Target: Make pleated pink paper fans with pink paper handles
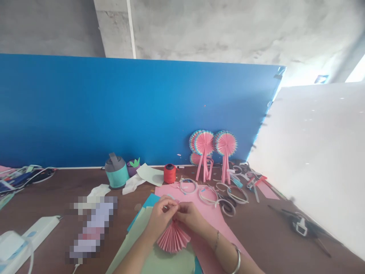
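I see the left hand (163, 212) with thumb and forefinger closed in a pinch on the gathered upper part of a pink pleated paper fan (173, 242). The right hand (188, 217) meets it there, its thumb and forefinger also pinched on the folds. The pleats spread out below both hands, over a pale green paper sheet (173, 263); a large pink paper sheet (213, 220) lies just to the right. Farther ahead I have a red thread spool with a dark top (170, 176) and, near the blue partition (114, 102), round pink fans on paper handles (205, 143).
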Available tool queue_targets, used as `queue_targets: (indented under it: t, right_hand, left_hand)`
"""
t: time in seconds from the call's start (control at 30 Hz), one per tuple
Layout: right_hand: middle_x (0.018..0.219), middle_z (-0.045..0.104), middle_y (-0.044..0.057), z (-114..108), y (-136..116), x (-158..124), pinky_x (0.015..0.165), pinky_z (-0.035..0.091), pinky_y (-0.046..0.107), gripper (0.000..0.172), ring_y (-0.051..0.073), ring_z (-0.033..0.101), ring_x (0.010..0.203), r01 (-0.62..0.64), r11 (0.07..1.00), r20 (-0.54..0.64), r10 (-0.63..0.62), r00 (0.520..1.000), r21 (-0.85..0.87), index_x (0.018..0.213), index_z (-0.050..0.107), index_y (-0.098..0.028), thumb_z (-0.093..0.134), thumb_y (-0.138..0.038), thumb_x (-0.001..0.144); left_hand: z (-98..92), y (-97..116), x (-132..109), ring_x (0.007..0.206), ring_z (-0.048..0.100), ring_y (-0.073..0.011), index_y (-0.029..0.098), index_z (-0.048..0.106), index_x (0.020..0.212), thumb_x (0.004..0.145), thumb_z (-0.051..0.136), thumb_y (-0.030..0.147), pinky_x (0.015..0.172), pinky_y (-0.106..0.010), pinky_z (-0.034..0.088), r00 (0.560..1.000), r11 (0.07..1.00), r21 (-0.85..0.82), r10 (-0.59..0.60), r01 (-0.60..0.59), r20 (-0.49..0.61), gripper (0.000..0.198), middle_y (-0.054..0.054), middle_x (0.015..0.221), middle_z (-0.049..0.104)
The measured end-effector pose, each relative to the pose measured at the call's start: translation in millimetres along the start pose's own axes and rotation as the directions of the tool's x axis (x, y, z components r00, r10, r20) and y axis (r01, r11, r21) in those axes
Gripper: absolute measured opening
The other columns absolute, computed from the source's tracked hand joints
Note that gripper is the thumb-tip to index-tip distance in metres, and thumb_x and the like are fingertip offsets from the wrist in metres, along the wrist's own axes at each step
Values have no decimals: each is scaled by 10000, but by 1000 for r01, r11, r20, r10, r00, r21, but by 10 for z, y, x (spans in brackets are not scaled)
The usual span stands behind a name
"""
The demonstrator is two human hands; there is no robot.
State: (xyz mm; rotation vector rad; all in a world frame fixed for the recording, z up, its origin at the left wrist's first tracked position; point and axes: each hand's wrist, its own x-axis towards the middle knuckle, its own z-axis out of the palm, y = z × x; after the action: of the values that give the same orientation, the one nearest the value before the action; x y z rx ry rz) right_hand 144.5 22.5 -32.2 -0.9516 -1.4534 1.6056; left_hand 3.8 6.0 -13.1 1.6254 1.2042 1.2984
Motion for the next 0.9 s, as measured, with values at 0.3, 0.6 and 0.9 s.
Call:
queue_targets:
  t: [0.3, 0.6, 0.9]
  right_hand:
    - [571, 517, -39, -30, -75, -34, 568, 329, 237, 373, 80, 428, 541, -10, 997, 192, -6, 981, 79, 620, 604, -136, 726, -485, 671]
    - [626, 586, -16, -140, -99, 18, 704, 406, 274, 346, 103, 520, 625, -132, 958, 204, 80, 976, 255, 658, 652, -145, 791, -456, 602]
    - [610, 639, 14, -141, -211, -30, 726, 437, 284, 224, 115, 573, 624, -126, 932, 158, 75, 985, 339, 624, 696, -133, 810, -320, 578]
  left_hand:
    - [-24, -86, 23, 795, 604, -194, 170, 682, 719, 777, 563, 338, 745, -294, 459, 997, 998, 15, -62, 61, 56, 214, -56, 791, 664]
    - [-124, -51, 1, 823, 632, -184, 178, 622, 1039, 800, 485, 299, 751, -301, 490, 976, 995, 49, -94, 86, 198, 301, -86, 957, 685]
    - [-167, 21, -6, 719, 559, -147, 203, 488, 700, 730, 539, 207, 707, -265, 455, 960, 998, 65, -22, 4, 280, 59, 2, 722, 589]
